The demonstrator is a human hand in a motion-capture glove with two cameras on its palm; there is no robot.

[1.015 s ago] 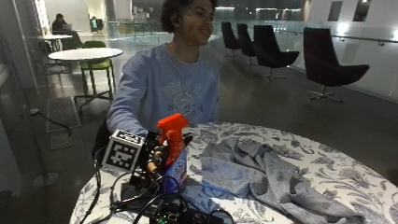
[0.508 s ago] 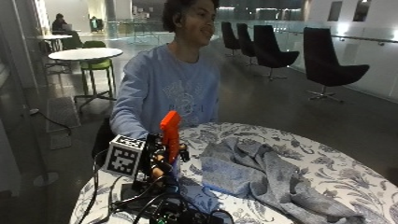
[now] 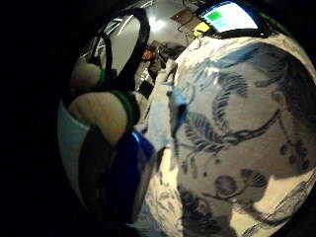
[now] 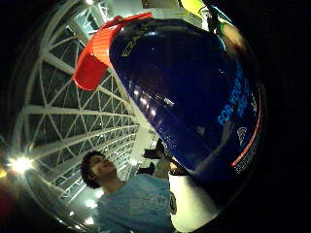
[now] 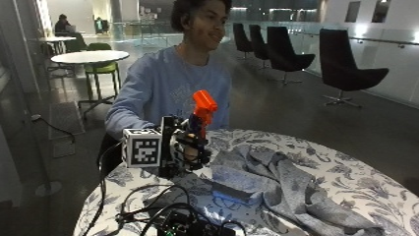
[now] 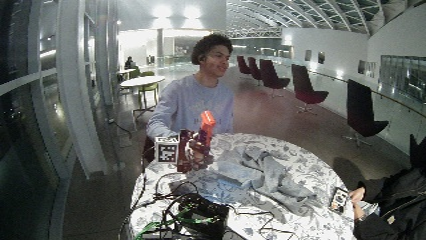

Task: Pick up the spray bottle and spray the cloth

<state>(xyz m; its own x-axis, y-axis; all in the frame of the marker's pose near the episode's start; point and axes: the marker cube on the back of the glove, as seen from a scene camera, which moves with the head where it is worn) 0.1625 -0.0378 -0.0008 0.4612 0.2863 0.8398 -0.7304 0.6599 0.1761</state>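
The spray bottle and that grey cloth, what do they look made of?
Spray bottle: glossy blue plastic, by the highlights on it, with a duller orange trigger head. Cloth: soft woven fabric, matte, lying in rumpled folds. Both judged by look.

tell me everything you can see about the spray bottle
The dark blue plastic spray bottle has a glossy body with light blue and red print and an orange-red trigger head. It is lifted off the patterned round table, roughly upright, gripped round the body by the black-gloved right hand, beside the crumpled grey cloth.
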